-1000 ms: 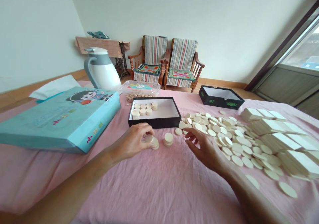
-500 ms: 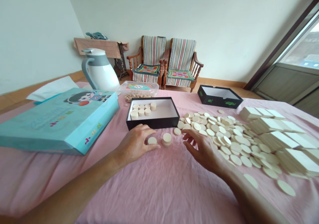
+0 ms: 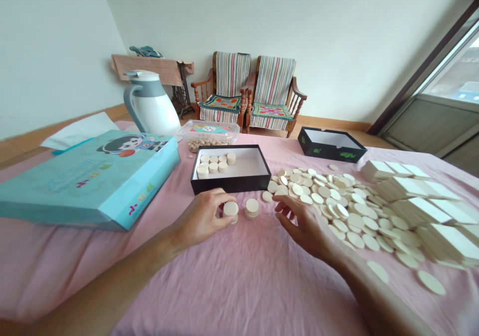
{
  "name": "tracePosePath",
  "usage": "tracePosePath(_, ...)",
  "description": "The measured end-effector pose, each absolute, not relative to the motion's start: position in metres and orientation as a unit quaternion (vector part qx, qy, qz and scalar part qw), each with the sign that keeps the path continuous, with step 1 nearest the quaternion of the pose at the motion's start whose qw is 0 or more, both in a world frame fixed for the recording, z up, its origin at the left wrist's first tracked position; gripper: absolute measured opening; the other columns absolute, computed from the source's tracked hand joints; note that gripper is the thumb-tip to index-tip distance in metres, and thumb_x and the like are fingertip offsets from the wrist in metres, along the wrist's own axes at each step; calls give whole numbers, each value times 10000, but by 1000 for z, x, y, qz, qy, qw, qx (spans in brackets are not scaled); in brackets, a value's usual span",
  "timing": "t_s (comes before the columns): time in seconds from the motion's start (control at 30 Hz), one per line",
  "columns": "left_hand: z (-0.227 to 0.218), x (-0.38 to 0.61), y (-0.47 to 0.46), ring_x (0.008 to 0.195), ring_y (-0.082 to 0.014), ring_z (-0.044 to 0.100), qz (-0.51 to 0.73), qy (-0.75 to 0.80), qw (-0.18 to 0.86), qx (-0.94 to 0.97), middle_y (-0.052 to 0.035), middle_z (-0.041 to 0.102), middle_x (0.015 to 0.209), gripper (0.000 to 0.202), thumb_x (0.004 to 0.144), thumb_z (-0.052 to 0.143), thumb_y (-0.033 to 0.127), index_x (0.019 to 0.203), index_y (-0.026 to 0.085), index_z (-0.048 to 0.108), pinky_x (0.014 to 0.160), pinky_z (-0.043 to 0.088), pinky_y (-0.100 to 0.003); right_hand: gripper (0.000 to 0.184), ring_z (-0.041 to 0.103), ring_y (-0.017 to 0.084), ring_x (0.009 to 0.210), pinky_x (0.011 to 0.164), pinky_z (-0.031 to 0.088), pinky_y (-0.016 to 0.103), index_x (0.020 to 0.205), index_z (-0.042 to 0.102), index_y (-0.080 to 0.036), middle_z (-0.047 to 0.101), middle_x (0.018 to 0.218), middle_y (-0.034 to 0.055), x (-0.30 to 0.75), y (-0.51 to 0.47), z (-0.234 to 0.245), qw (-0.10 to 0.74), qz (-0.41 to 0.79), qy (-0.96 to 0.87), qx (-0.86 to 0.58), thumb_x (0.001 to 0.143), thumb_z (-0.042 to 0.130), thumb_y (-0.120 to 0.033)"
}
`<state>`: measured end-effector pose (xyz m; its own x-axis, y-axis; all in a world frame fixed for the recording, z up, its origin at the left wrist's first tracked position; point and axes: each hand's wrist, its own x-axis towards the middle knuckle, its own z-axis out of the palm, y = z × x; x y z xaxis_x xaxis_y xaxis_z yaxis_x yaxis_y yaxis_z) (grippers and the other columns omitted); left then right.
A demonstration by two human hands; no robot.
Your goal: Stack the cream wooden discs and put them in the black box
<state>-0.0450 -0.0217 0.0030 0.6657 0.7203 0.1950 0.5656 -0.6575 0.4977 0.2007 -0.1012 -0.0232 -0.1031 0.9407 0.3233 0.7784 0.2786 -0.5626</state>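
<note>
A: What's the left hand (image 3: 200, 217) doing?
B: Its thumb and fingers are closed round a small stack of discs (image 3: 231, 208), just above the pink cloth (image 3: 239, 286) or resting on it; I can't tell which. The lower discs sit a little askew under the top ones.

A: And near it?
B: At three o'clock from that hand, a second stack (image 3: 252, 206) stands upright on the cloth. At one o'clock is a black box (image 3: 232, 184) with a white inside, seven short stacks grouped in its nine o'clock half.

A: The right hand (image 3: 305, 225)?
B: Fingers curled, thumb apart from them. A loose pile of discs (image 3: 325, 192) spreads from twelve to four o'clock around it; I can't tell whether the fingertips touch any.

A: Further out?
B: White cards (image 3: 426, 210) in piles at three o'clock from the right hand; a blue case (image 3: 90, 176) at ten o'clock from the left.
</note>
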Motion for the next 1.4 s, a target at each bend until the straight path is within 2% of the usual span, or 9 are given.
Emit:
tracePosePath(0.13,0,-46,-22,794,-174,543,167,338,163,912,-20,600,804,149,754,614,212,886,216,682,716,400,-272,289,593,137,705,634,471,276,1094,549,-203,635,846,27,201,-102,-23,314,129,-735,-588,820,481,-140)
tracePosePath(0.37,1,-45,-23,759,-169,547,148,344,171,911,-15,595,770,104,765,599,206,845,203,665,678,389,-265,278,591,135,698,634,470,273,1082,555,-201,639,839,26,200,-102,-22,310,132,-737,-586,821,475,-149)
tracePosePath(0.5,2,-45,-23,799,-181,551,143,332,172,917,-18,612,806,121,759,613,219,868,211,663,706,396,-274,292,591,135,702,639,472,270,1091,554,-205,638,842,26,200,-102,-22,310,131,-743,-579,822,460,-142)
tracePosePath(0.7,2,-50,-17,894,-210,552,148,326,185,915,-37,637,966,415,686,716,293,1086,225,625,785,407,-308,280,589,133,707,656,468,270,1078,547,-207,632,839,18,199,-103,-19,312,130,-741,-580,822,468,-127)
tracePosePath(0.87,8,-55,-12,926,-199,550,133,275,201,931,-25,647,989,322,770,656,276,1091,262,642,829,384,-316,281,584,127,704,661,463,268,1083,544,-206,628,831,11,199,-103,-21,312,133,-740,-581,823,476,-123)
tracePosePath(1.07,5,-51,-14,896,-187,550,128,256,206,936,-37,628,936,255,831,575,236,1074,243,652,796,392,-298,300,588,132,703,656,467,270,1088,553,-213,632,831,13,199,-102,-23,314,134,-742,-577,815,472,-119)
tracePosePath(1.27,2,-47,-15,859,-186,545,140,279,201,929,-29,626,880,221,798,600,219,1011,216,660,769,400,-285,290,589,134,697,650,470,271,1083,557,-207,634,822,17,198,-103,-22,314,129,-744,-576,819,466,-128)
tracePosePath(1.4,7,-50,-12,877,-178,545,144,301,210,919,-21,613,925,328,735,679,267,1055,216,627,777,404,-273,273,588,133,694,635,471,270,1071,565,-204,633,819,15,198,-103,-20,319,129,-736,-583,821,476,-141)
